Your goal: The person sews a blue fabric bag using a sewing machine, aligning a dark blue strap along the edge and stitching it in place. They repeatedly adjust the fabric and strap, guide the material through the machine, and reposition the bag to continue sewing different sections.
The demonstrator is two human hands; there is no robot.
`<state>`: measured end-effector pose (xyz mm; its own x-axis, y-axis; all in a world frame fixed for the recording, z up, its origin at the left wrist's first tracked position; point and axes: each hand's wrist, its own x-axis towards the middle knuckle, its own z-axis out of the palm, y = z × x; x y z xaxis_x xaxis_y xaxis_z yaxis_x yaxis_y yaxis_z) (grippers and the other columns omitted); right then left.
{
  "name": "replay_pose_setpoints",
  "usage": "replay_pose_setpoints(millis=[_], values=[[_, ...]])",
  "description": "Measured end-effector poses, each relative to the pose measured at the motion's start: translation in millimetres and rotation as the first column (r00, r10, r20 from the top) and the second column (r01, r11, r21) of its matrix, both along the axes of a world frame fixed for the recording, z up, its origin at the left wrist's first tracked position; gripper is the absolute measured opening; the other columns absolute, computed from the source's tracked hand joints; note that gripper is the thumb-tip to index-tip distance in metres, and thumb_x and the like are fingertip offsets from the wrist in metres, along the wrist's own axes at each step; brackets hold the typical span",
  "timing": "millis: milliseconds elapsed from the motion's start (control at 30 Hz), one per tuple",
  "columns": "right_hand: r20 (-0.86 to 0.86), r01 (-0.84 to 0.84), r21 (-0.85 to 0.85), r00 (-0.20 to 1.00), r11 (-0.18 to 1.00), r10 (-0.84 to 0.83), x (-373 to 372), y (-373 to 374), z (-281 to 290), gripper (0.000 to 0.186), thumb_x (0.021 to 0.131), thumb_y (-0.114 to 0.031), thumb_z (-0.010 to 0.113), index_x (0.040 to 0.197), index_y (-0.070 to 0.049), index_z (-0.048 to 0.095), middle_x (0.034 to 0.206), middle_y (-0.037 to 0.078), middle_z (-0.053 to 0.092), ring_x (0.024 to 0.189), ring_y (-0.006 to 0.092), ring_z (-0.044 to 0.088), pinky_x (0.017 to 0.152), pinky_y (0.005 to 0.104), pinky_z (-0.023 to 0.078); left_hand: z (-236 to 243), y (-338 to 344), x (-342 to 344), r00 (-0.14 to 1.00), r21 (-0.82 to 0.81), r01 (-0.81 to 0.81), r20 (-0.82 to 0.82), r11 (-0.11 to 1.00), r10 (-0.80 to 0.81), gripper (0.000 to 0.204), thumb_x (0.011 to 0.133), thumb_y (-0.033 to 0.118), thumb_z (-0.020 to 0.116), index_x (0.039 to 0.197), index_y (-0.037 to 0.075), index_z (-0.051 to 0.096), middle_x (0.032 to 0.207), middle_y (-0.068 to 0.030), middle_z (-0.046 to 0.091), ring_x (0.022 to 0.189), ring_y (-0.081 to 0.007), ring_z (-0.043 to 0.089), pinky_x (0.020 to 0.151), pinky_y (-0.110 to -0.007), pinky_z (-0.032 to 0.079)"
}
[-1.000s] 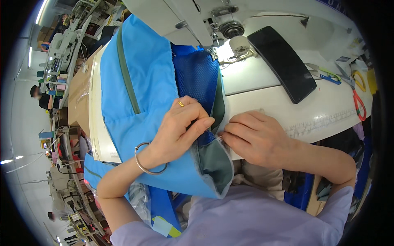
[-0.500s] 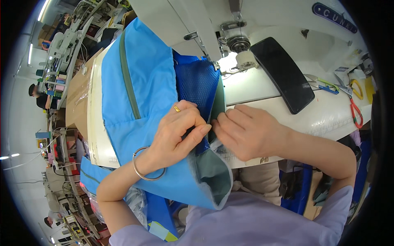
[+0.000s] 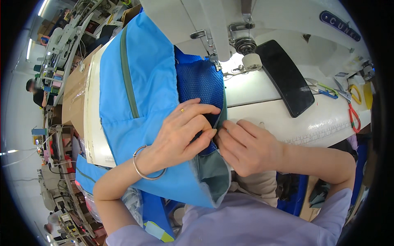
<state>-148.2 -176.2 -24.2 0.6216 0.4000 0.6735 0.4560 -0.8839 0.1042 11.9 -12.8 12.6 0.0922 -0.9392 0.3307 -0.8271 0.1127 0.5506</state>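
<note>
Sky-blue cloth, in the head view, forms a large sewn piece [image 3: 154,82] running from the centre toward 11 o'clock, its loose end drooping over the table edge toward 6. It looks light and limp, perhaps a little slippery on the smooth face; the dark-blue mesh pocket [image 3: 199,82] seems softer and likelier to stretch or snag, while the grey-green lining [image 3: 212,174] appears to have more body. Judging by this, the best hold is on the layered edge just right of the mesh, pinched flat, with a palm steadying the broad panel.

The left hand [image 3: 184,133] lies over the panel, forefinger extended and the others curled toward the thumb; whether they nip any cloth I cannot tell. The right hand [image 3: 248,149] has its fingers bunched, gripping that edge.

Toward 12, the mesh's upper end meets the presser foot [image 3: 216,65] of a white sewing machine [image 3: 283,20]. On the pale tabletop [image 3: 254,90] lie a black phone [image 3: 285,78] at 2 o'clock and red-and-yellow-handled scissors [image 3: 354,118] at 3. Cardboard [image 3: 74,106] stands at 9; beyond it, a co-worker [image 3: 37,92] and more machines line the room.
</note>
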Motion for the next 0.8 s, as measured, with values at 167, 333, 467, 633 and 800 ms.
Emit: replay_pose_setpoints(millis=[167,333,467,633,800], values=[[-0.111,0.023,0.175,0.994,0.984,-0.004,-7.4,4.9,-7.5,0.024,0.072,-0.013,0.068,0.089,0.004,0.069,0.088,0.014,0.066,0.086,0.0247,0.065,0.068,0.0313,0.050,4.5,-1.2,0.9,0.996,0.061,0.033,0.077,0.998,-0.038,0.009,0.088,0.005,0.070,0.086,0.004,0.061,0.120,-0.0160,0.072,0.106,-0.0305,0.069,0.107,-0.053,0.049],[-0.104,-0.015,0.200,0.994,0.980,0.036,-14.1,4.2,-6.3,0.027,0.070,-0.011,0.067,0.090,0.006,0.070,0.095,0.018,0.068,0.093,0.0289,0.068,0.078,0.0336,0.055,-0.2,5.3,4.2,0.975,0.079,0.048,0.214,0.996,-0.064,0.017,0.089,0.005,0.070,0.106,0.003,0.068,0.120,-0.0126,0.071,0.104,-0.0289,0.069,0.107,-0.052,0.050],[-0.101,-0.012,0.170,0.994,0.985,0.030,-19.8,4.5,-8.6,0.029,0.069,-0.011,0.067,0.091,0.008,0.070,0.099,0.022,0.070,0.098,0.0320,0.068,0.082,0.0353,0.056,-4.3,5.1,2.5,0.950,0.075,0.064,0.301,0.995,-0.084,0.034,0.084,0.005,0.071,0.119,0.005,0.071,0.125,-0.0104,0.069,0.106,-0.0287,0.067,0.105,-0.050,0.051],[-0.149,-0.013,0.138,0.988,0.990,0.034,-21.8,4.2,-4.5,0.030,0.069,-0.011,0.067,0.092,0.008,0.071,0.102,0.022,0.070,0.102,0.0342,0.068,0.087,0.0377,0.056,-11.2,2.6,7.4,0.945,0.011,0.092,0.313,0.996,-0.091,0.040,0.079,0.003,0.070,0.118,0.006,0.074,0.125,-0.0090,0.068,0.107,-0.0286,0.064,0.097,-0.046,0.052],[-0.188,-0.039,0.115,0.980,0.993,0.060,-19.7,-0.7,0.7,0.031,0.068,-0.011,0.067,0.092,0.007,0.070,0.102,0.021,0.070,0.103,0.0340,0.068,0.087,0.0386,0.056,-14.8,-0.2,9.6,0.951,-0.036,0.106,0.294,0.994,-0.091,0.043,0.071,0.005,0.070,0.114,0.005,0.074,0.122,-0.0084,0.069,0.102,-0.0267,0.064,0.091,-0.042,0.052]])
